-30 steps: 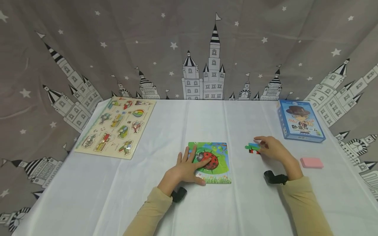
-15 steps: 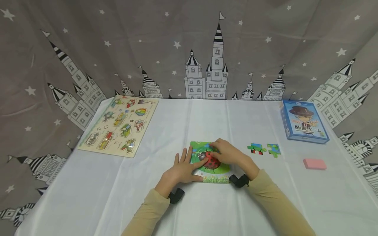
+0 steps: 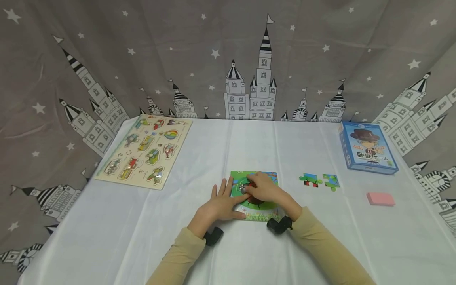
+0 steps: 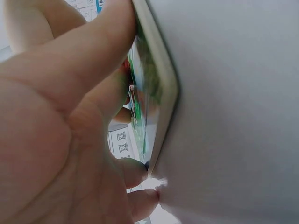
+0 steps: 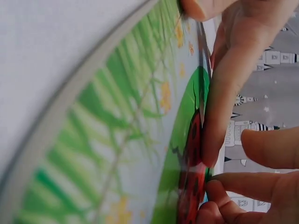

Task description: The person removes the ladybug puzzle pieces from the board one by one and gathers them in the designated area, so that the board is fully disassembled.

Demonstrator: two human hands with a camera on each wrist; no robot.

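Together, left hand (image 3: 221, 208) and right hand (image 3: 265, 189) met on a puzzle (image 3: 255, 205)

Head view: it lay on white cloth (image 3: 107, 229), left hand spread at its eight o'clock, right hand bent across the middle; loose pieces (image 3: 310, 177) sat near three o'clock, a box (image 3: 368, 147) at two.

Left wrist view: the thumb (image 4: 93, 51) touched the puzzle's edge.

Right wrist view: right fingertips (image 5: 216, 190) met the ladybug (image 5: 191, 186); I couldn't tell whether they pinched anything.

1. "卧底ゲーム" is printed in dark characters across the blue box (image 3: 370, 147) at far right.
2. Smaller lettering on its front cannot be made out.
3. No other text can be read.
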